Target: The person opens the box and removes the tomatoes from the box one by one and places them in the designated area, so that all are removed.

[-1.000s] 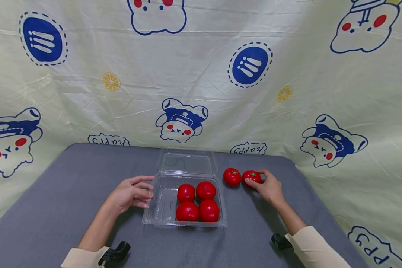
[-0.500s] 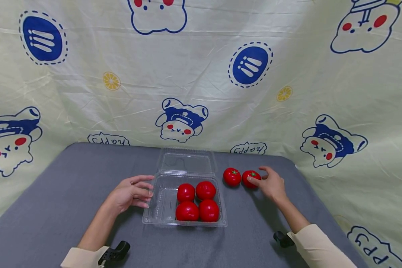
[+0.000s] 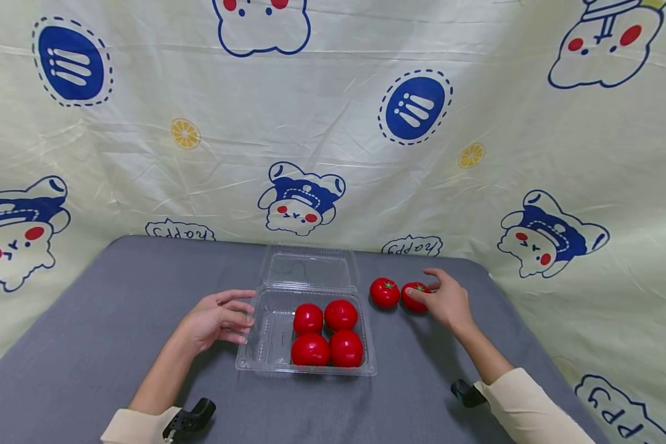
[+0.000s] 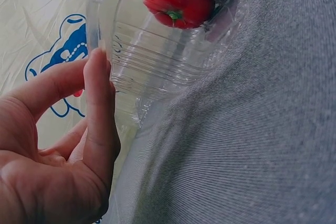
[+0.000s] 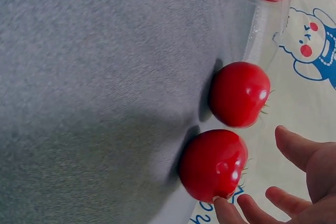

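Observation:
A clear plastic clamshell box (image 3: 272, 364) stands on the table with its lid (image 3: 311, 268) folded back. Several red tomatoes (image 3: 311, 350) sit in its middle and right part. Fingers extended, my left hand (image 3: 213, 320) touches the box's left rim. Right of the box, two more tomatoes lie side by side on the cloth. My right hand (image 3: 446, 302) hovers around the right-hand tomato (image 5: 212, 166); in the right wrist view its thumb stands apart from the fruit and a fingertip meets or nearly meets it. The other tomato (image 3: 385, 293) lies untouched to its left.
A grey cloth (image 3: 116, 320) covers the table. Behind it hangs a pale patterned curtain (image 3: 333, 123). Inside the box, a bare strip (image 3: 276, 330) runs along the left side. A black wrist strap (image 3: 191, 419) sits at each cuff.
My right hand has drawn slightly back and shifted its fingers around the right-hand tomato, which stays in place. The left hand and the box have not visibly moved.

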The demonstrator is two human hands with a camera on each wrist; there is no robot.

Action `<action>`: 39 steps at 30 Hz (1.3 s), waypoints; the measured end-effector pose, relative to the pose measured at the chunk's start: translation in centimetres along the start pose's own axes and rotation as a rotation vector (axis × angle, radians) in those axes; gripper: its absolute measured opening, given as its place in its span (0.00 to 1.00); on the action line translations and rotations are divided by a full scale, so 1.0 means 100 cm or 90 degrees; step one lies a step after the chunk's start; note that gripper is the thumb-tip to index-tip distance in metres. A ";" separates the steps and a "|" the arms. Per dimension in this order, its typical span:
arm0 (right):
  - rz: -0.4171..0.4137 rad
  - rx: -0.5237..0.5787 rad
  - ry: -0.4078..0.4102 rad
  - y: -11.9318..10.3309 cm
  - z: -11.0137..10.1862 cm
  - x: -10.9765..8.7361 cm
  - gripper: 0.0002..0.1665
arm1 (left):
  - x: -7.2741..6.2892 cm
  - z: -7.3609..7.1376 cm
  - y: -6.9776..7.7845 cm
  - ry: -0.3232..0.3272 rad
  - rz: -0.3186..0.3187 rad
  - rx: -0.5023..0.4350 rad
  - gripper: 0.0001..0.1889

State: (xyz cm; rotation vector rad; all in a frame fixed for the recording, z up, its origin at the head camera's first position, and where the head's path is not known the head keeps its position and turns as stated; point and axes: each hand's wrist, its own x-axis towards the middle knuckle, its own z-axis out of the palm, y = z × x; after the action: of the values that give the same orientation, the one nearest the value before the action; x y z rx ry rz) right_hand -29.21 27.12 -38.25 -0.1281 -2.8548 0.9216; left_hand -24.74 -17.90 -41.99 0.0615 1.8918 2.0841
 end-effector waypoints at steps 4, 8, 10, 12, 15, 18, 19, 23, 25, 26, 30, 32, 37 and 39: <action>-0.007 0.005 -0.007 -0.005 -0.001 -0.001 0.41 | -0.001 0.000 0.000 0.000 -0.001 0.000 0.36; -0.005 0.012 -0.011 -0.010 -0.001 -0.001 0.41 | -0.001 0.000 0.000 0.000 0.002 0.001 0.35; -0.009 0.012 -0.008 -0.013 -0.001 -0.002 0.41 | -0.001 0.000 0.000 0.000 0.003 0.003 0.35; -0.017 0.009 -0.006 -0.016 -0.001 -0.003 0.41 | -0.001 0.000 0.001 0.002 0.003 0.005 0.34; -0.028 0.005 -0.007 -0.021 -0.001 -0.004 0.41 | 0.000 0.000 0.001 0.004 0.002 0.009 0.35; -0.037 0.005 -0.016 -0.026 0.001 -0.006 0.42 | 0.000 0.000 0.001 0.008 0.001 0.013 0.35; -0.040 0.004 -0.018 -0.027 0.001 -0.006 0.42 | 0.000 0.001 0.000 0.009 0.001 0.014 0.35; -0.049 0.002 -0.023 -0.034 0.004 -0.010 0.41 | 0.000 0.001 0.000 0.010 0.001 0.015 0.34; -0.054 0.005 -0.025 -0.038 0.005 -0.012 0.41 | 0.000 0.001 -0.001 0.011 0.001 0.015 0.34; -0.056 0.007 -0.027 -0.039 0.005 -0.013 0.41 | 0.000 0.001 -0.001 0.011 0.002 0.016 0.34; -0.073 0.017 -0.034 -0.046 0.007 -0.017 0.40 | 0.000 0.002 0.000 0.015 0.003 0.024 0.34; -0.079 0.020 -0.038 -0.050 0.008 -0.019 0.40 | 0.000 0.003 0.001 0.018 0.003 0.028 0.34; -0.099 0.033 -0.052 -0.058 0.011 -0.023 0.40 | 0.000 0.004 0.001 0.019 0.003 0.029 0.34; -0.105 0.045 -0.060 -0.061 0.013 -0.025 0.39 | 0.000 0.004 0.002 0.019 0.004 0.027 0.33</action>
State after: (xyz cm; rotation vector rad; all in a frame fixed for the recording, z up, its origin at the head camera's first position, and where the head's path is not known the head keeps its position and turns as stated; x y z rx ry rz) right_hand -27.12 21.14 -35.95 0.1597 -2.8601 1.0169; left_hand -24.63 -17.54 -41.79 0.0462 1.9557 2.0593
